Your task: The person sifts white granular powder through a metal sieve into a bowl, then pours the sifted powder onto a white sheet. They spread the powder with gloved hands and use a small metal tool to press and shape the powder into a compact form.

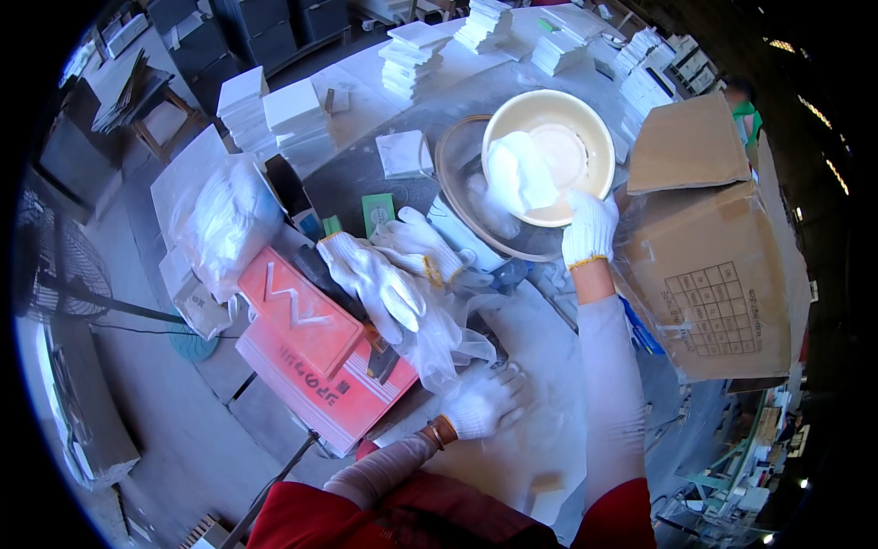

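My right hand (590, 229), in a white knit glove, is at the near right rim of a round cream basin (599, 123), its fingers closed over the edge. A crumpled white cloth (523, 174) hangs over the basin's left side, which stands on or in a larger round tub (450, 160). Lower down, my left hand (485, 401), also gloved, rests on a dusty pale sheet (540, 352) with its fingers stretched out and nothing visible in it. Beside it lie clear plastic film (439, 352) and a heap of spare white gloves (370, 279).
At left are a red box (311, 380), a red case (297, 311) and a plastic-wrapped bundle (229, 210). An open cardboard box (713, 274) stands close to my right arm. Stacks of white tiles (412, 59) line the far edge. A fan (69, 265) stands at far left.
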Demonstrator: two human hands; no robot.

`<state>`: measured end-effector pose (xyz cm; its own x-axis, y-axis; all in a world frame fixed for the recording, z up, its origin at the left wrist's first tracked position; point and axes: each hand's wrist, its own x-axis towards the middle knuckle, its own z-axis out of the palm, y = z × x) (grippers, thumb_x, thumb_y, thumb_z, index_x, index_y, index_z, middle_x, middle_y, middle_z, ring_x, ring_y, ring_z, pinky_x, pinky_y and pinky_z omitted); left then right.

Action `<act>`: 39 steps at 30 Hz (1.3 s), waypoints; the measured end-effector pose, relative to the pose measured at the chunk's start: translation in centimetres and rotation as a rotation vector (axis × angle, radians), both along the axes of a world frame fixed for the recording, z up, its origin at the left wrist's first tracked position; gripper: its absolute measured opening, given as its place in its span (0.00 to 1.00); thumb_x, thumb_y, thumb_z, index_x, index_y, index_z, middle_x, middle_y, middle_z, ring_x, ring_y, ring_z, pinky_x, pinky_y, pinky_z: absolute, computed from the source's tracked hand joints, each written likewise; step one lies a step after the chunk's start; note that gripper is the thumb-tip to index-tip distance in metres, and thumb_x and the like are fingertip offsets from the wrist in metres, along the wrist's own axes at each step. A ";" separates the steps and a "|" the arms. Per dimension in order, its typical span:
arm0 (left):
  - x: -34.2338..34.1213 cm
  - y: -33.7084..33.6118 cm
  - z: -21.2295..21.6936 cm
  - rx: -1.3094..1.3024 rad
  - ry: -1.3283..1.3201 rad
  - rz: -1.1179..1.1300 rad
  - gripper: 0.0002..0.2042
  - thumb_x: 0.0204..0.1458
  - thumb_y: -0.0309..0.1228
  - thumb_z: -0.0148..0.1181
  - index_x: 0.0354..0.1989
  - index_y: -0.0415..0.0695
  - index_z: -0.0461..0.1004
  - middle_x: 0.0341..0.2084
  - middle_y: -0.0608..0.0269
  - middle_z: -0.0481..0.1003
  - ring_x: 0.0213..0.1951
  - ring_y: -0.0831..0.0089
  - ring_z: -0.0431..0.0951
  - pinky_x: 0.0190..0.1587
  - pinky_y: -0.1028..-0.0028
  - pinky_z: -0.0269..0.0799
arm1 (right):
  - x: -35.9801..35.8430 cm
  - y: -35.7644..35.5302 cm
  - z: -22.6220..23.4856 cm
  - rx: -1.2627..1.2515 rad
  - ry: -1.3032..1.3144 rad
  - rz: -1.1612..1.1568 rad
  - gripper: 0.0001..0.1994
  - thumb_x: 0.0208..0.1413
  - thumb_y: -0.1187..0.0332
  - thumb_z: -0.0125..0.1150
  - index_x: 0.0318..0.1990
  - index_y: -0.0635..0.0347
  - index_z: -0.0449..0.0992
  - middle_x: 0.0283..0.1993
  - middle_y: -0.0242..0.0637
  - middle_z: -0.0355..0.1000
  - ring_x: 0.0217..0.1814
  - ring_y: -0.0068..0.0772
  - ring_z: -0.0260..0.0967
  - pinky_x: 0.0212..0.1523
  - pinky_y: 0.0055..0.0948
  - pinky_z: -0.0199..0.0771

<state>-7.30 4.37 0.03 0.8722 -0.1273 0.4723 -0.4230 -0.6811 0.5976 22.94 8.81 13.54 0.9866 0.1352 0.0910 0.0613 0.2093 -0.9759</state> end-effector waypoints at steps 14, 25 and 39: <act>0.4 -0.7 -0.3 0.011 0.097 0.047 0.20 0.61 0.40 0.63 0.56 0.40 0.77 0.60 0.46 0.74 0.62 0.48 0.74 0.61 0.53 0.72 | -0.5 0.1 0.8 -0.035 -0.110 0.039 0.22 0.53 0.84 0.64 0.58 0.65 0.78 0.53 0.37 0.79 0.52 0.33 0.78 0.55 0.31 0.77; 0.3 -0.7 -0.4 0.010 0.079 0.043 0.21 0.62 0.41 0.62 0.57 0.38 0.77 0.60 0.45 0.74 0.63 0.47 0.73 0.64 0.51 0.70 | -0.9 0.4 0.8 -0.124 -0.135 0.018 0.24 0.57 0.84 0.60 0.63 0.67 0.76 0.59 0.39 0.79 0.57 0.33 0.77 0.58 0.30 0.77; 0.3 -1.2 -1.4 0.026 0.072 0.068 0.22 0.62 0.41 0.62 0.58 0.40 0.76 0.62 0.48 0.74 0.63 0.51 0.74 0.60 0.53 0.72 | -2.0 0.3 1.0 -0.298 -0.278 0.066 0.32 0.59 0.84 0.51 0.74 0.63 0.69 0.70 0.44 0.75 0.70 0.35 0.73 0.69 0.30 0.70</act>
<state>-7.04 3.17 -1.32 0.9109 -0.0783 0.4051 -0.3319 -0.7224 0.6066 20.90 9.07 14.52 0.9183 0.2581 0.3003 0.3273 -0.0681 -0.9425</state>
